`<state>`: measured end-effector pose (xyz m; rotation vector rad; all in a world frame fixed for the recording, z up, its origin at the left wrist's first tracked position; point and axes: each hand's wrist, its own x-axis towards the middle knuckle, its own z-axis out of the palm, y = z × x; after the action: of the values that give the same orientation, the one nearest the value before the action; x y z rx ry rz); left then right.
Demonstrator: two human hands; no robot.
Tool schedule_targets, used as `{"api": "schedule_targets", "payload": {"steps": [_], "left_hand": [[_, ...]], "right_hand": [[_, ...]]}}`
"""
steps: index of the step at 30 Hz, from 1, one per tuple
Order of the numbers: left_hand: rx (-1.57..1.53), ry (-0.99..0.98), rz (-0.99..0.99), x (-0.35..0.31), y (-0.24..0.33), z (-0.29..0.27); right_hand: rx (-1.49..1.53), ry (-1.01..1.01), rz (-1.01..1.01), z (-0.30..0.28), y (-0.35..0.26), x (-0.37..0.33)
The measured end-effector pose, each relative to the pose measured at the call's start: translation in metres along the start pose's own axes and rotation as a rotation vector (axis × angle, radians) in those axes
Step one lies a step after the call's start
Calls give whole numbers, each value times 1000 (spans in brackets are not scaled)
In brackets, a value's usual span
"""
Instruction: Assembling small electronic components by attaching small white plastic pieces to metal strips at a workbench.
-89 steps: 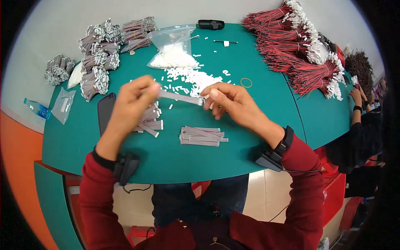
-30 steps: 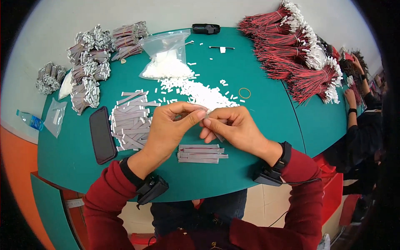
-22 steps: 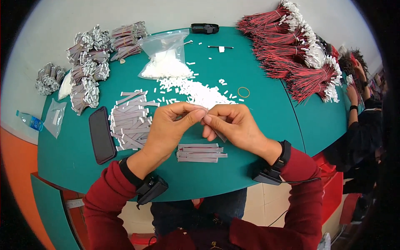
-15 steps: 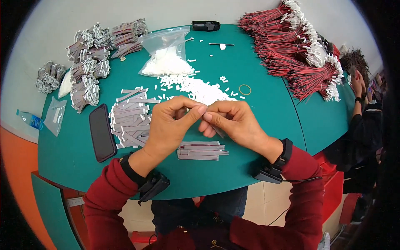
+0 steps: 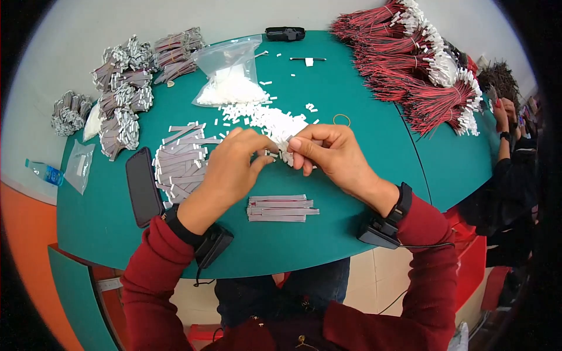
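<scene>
My right hand is closed in a pinch, with the grey tip of a flat ribbon cable showing at thumb and forefinger; its rest is hidden by the hand. My left hand reaches over the near edge of a heap of small white connector housings. Its thumb and forefinger are apart, with loose white pieces showing by the tips. Below the hands lies a neat stack of grey ribbon cables. Left of my left hand is a loose pile of ribbon cables with white ends.
A clear bag of white housings stands behind the heap. Bundled grey cables lie far left, a phone nearer. Bundled red and black wires fill the far right. Another person's hand is beyond them.
My hands, fingertips together before, have come apart. The left has shifted to the white heap and spread its thumb and forefinger; the right has moved slightly up, still pinching.
</scene>
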<state>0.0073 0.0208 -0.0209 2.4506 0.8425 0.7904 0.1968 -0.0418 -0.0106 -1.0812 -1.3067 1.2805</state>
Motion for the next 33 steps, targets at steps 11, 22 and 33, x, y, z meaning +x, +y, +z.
{"api": "schedule_targets", "payload": {"steps": [11, 22, 33], "left_hand": [[-46, -30, 56, 2, 2, 0], [-1065, -104, -332, -4, 14, -6], [-1263, -116, -399, -9, 8, -4]], "right_hand": [[9, -40, -15, 0, 3, 0], [99, -69, -32, 5, -1, -4], [111, -84, -64, 9, -5, -7]]}}
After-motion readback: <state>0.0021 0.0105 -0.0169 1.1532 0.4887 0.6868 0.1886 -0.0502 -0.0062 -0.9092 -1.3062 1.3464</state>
